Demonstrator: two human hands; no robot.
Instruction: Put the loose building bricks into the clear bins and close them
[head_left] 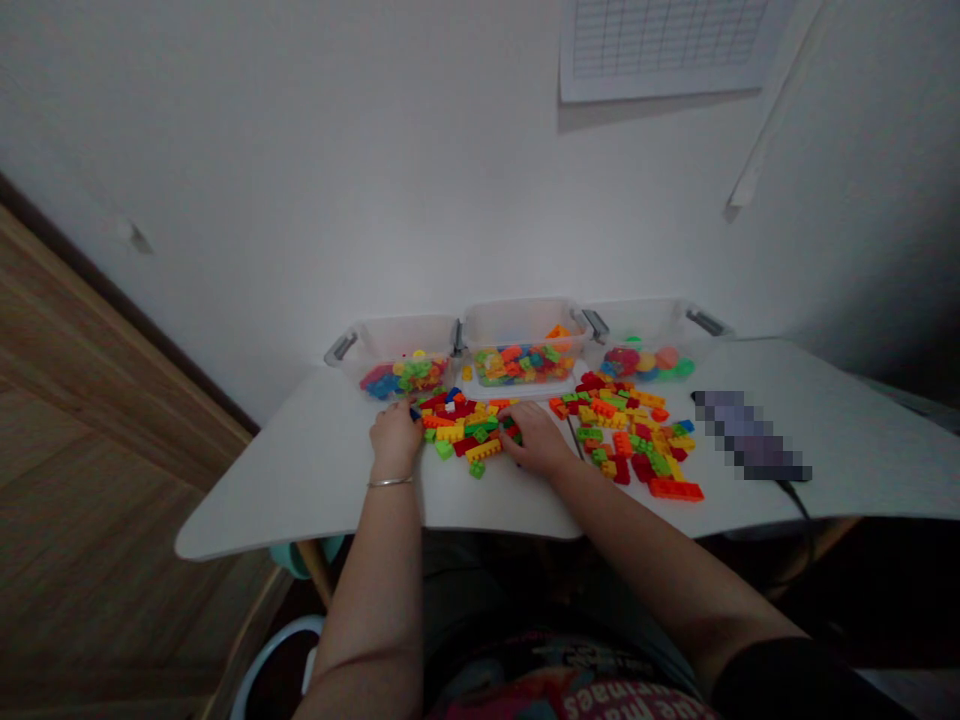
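Observation:
Many toy building bricks (451,432) in yellow, red, green, orange and blue lie loosely in a pile on the white table (300,490). My left hand (396,437), with a bracelet at the wrist, rests at the pile's left edge, its fingers bent around a small dark blue brick (415,412). At the right side of the same pile, my right hand (538,440) curls thumb and fingers around green and red bricks (511,431); its palm hides part of them. A second brick pile (622,444) spreads to the right of that hand.
Three clear plastic boxes stand along the wall: a left box (409,330) and a middle box (517,312) holding small coloured pieces, and a right box (637,318) with larger round ones. A pixelated device (742,432) with a cable (799,505) lies at the right.

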